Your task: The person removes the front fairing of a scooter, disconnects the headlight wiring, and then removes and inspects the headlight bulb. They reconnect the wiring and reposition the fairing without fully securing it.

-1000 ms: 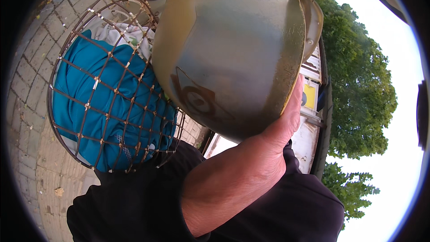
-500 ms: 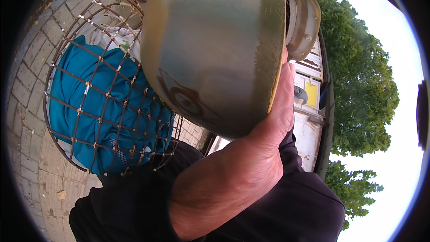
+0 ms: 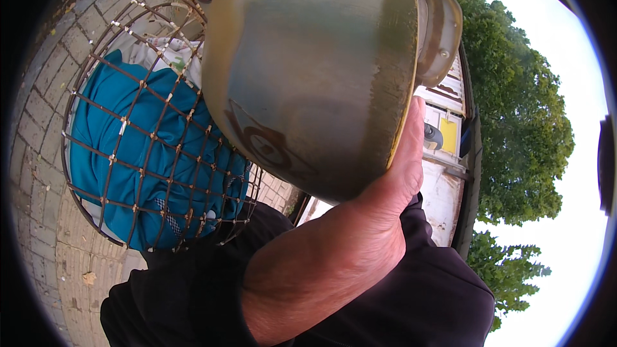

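Observation:
A large curved metal cover (image 3: 308, 71), olive and bronze with a dark eye-shaped mark low on its face, fills the upper middle. My left hand (image 3: 392, 199) reaches up along its lower right rim. One straight digit shows beside that rim; the other fingers are hidden behind the cover. From this view I cannot tell what they hold. A riveted, tan metal piece (image 3: 442, 38) sits right of the cover. My right hand does not show. Dark cloth (image 3: 418, 218) rises behind my left wrist.
Left of the cover stands a rusty wire basket (image 3: 122, 127) with teal cloth (image 3: 96, 148) and pale cloth inside. Brick paving (image 3: 38, 122) runs along the left. At the right are white panels (image 3: 443, 199), trees (image 3: 520, 109) and sky. The horizon is turned sideways.
The cover has shifted slightly to the right against the background. My left hand has moved very little with it. The basket is almost unmoved.

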A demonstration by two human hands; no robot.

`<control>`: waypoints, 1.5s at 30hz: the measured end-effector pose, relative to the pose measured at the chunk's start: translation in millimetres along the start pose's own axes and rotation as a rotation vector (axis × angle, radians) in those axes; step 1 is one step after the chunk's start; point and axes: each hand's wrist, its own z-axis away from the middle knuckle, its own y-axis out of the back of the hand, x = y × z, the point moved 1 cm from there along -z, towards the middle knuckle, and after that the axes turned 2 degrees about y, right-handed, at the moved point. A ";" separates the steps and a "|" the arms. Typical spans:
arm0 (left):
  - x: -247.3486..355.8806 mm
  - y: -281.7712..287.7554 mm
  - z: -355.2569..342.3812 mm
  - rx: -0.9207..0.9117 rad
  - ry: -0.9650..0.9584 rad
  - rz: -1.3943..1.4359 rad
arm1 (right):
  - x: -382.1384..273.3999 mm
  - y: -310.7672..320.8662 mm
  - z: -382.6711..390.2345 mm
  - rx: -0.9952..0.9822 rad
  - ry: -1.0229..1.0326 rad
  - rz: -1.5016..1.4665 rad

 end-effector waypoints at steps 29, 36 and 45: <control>3.7 -7.7 -5.2 0.102 0.040 -0.084 | 7.7 -2.8 3.0 -0.026 0.147 0.101; 2.5 2.3 -7.2 0.046 0.003 -0.137 | 7.6 -2.7 3.8 -0.038 0.087 0.030; 12.1 -6.3 -4.8 0.007 0.024 -0.042 | 3.5 -2.6 4.7 -0.043 0.081 0.046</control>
